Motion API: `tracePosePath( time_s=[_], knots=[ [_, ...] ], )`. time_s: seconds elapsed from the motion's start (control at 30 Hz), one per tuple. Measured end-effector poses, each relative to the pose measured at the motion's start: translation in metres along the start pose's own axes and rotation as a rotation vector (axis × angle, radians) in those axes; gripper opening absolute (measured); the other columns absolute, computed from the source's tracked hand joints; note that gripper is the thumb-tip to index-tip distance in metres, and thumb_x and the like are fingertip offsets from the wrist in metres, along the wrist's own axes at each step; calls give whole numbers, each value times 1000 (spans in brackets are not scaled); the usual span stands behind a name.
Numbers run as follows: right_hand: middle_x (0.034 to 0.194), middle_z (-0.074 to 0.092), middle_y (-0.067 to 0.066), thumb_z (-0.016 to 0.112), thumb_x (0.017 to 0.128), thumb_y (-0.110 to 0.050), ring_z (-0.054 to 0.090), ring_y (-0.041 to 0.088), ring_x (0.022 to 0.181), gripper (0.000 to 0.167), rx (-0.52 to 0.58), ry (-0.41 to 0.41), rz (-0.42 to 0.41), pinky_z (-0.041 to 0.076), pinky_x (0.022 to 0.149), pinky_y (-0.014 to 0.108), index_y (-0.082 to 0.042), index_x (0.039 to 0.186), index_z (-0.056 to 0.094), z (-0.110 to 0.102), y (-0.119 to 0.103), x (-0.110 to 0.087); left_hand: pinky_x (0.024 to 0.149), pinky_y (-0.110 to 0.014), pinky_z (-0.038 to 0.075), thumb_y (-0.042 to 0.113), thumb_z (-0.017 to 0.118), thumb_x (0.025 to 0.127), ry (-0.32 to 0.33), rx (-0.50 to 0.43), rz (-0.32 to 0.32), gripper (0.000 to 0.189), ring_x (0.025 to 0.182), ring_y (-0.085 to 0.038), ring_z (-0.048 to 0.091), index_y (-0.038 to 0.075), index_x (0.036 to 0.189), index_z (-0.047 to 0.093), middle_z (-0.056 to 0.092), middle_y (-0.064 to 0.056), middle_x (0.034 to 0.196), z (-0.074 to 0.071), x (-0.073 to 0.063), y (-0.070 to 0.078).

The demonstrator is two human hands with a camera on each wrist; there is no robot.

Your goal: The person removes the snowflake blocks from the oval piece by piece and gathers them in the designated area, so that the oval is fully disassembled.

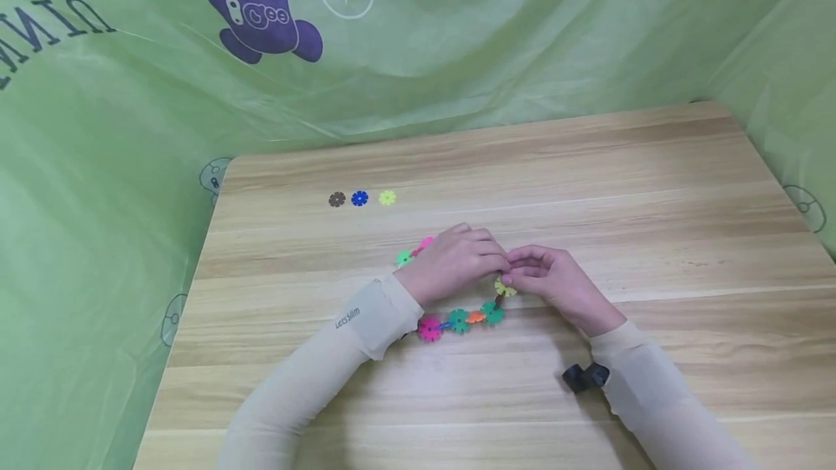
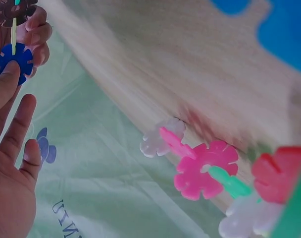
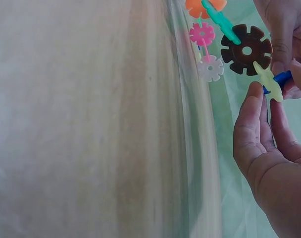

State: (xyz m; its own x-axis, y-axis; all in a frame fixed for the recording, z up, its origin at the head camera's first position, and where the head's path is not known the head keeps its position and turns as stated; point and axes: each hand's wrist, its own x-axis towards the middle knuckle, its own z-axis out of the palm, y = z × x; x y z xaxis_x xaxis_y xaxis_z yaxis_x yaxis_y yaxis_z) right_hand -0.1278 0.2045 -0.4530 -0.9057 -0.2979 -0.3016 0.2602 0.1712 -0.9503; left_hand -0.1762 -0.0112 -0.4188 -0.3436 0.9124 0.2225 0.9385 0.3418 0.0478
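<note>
A chain of slotted plastic snowflake discs curves on the table in the head view, with a magenta disc (image 1: 429, 329) and green disc (image 1: 459, 320) on its near side. My left hand (image 1: 460, 263) reaches over the chain and covers part of it. Its thumb presses on a blue disc (image 2: 14, 62) in the left wrist view. My right hand (image 1: 555, 281) meets it at the chain's right side, fingertips pinching around the same blue disc. That disc joins a yellow-green disc (image 3: 269, 84), which slots into a brown disc (image 3: 246, 50). Fingers partly hide the join.
Three loose discs lie farther back on the wooden table (image 1: 620, 201): brown (image 1: 337, 199), blue (image 1: 360, 198) and yellow-green (image 1: 387, 197). A black wrist camera (image 1: 584, 377) sits by the right sleeve. Green printed cloth (image 1: 424, 71) hangs behind the table.
</note>
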Motion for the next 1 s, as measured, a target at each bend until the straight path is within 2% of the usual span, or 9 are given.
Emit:
tracePosePath(
  time_s=[0.2,0.37,0.57,1.0],
  knots=[
    [106,72,7,79,84,-22,69,10,95,47,-42,4,36,53,84,21,1,121,60,0,0,-3,87,-21,43,15,72,90,-22,-3,-35,30,113,-5,59,24,118,70,70,15,114,-6,-2,0],
    [103,72,8,77,85,-21,69,11,93,42,-61,1,16,54,83,22,4,116,62,0,0,-4,84,-21,42,14,74,88,-6,6,-54,29,111,-4,59,26,115,70,70,16,112,-9,-4,-1],
    [99,73,6,75,88,-17,69,9,91,33,-76,3,-5,54,80,22,5,109,64,3,1,-4,83,-20,41,16,70,91,5,33,-35,24,109,-2,60,27,112,70,69,18,110,-7,-6,0],
    [96,73,0,75,87,-18,68,11,92,28,-73,-1,-17,54,80,25,1,106,64,4,-3,-1,84,-20,41,16,72,90,1,50,-11,26,110,-2,60,27,113,71,70,17,111,-13,-4,-2]
  ],
)
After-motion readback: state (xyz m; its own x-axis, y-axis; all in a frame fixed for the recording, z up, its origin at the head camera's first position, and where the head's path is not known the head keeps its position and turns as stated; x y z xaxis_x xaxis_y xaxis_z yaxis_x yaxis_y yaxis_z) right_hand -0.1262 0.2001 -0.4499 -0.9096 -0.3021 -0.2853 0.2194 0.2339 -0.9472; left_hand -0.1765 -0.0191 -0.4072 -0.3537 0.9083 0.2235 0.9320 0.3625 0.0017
